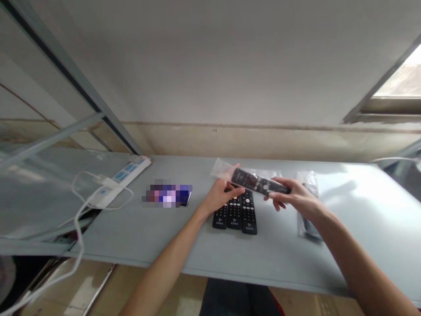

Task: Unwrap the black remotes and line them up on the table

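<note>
A black remote control (259, 183) is held level above the grey table (138, 232) by both hands. My left hand (221, 194) grips its left end together with a clear plastic bag (221, 169) that sticks out behind it. My right hand (294, 198) pinches its right end. Directly under the held remote, three black remotes (235, 213) lie side by side on the table, buttons up. To the right, under my right forearm, lies another remote in a clear bag (308, 226).
A white power strip (121, 180) with white cables (80, 210) lies at the table's left. A blurred-out phone-like object (167, 195) rests left of the remotes. A metal rack frame (66, 70) rises at left; a window (399, 79) is at upper right.
</note>
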The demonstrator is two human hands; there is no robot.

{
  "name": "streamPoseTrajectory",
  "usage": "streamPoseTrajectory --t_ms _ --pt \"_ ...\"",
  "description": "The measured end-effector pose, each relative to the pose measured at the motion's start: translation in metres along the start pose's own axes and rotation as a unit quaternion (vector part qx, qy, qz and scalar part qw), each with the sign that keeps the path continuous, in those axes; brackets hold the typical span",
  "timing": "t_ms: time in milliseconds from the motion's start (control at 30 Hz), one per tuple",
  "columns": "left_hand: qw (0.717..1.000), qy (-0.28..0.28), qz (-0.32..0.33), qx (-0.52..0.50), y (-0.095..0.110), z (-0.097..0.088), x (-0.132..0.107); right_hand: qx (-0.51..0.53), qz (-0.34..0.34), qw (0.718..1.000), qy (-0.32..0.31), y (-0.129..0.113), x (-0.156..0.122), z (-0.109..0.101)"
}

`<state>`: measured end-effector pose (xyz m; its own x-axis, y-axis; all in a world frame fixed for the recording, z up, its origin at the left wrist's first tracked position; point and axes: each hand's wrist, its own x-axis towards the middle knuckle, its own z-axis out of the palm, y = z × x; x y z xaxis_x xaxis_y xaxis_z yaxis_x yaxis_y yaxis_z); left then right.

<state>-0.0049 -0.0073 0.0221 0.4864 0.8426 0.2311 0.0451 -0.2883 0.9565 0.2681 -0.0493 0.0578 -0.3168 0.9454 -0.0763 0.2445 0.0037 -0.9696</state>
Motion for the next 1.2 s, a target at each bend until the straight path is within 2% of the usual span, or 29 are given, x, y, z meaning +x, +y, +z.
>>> streamPoseTrajectory --t_ms 33,100,233,400,600,800,933,1100,1200 --pt "0.999 -0.001 -0.012 -0.031 0.001 -0.001 0.0 -0.003 0.01 1.0 -0.026 0.002 0.006 0.004" --pt "0.997 0.017 -0.044 -0.065 0.001 -0.003 -0.001 0.002 0.03 0.999 -0.033 0.007 0.011 0.011" --pt "0.991 0.07 -0.067 -0.093 -0.001 0.0 -0.002 0.095 0.044 0.994 0.029 0.02 0.009 0.019" --pt "0.984 0.083 -0.066 -0.144 0.001 0.004 -0.001 0.193 0.052 0.976 0.091 0.033 0.005 0.018" --pt "0.968 0.117 -0.058 -0.216 -0.003 0.002 0.001 0.184 0.055 0.974 0.121 0.03 0.006 0.02" --pt "0.943 0.15 -0.082 -0.284 -0.005 0.001 0.003 0.156 0.043 0.981 0.103 0.029 0.005 0.02" --pt "0.936 0.161 -0.092 -0.298 -0.005 0.003 0.003 0.141 0.04 0.984 0.105 0.031 0.004 0.017" --pt "0.928 0.185 -0.086 -0.311 -0.004 0.003 0.004 0.211 0.039 0.967 0.139 0.037 0.005 0.013" --pt "0.926 0.179 -0.09 -0.321 -0.002 0.002 0.004 0.175 0.045 0.972 0.149 0.04 0.005 0.012"
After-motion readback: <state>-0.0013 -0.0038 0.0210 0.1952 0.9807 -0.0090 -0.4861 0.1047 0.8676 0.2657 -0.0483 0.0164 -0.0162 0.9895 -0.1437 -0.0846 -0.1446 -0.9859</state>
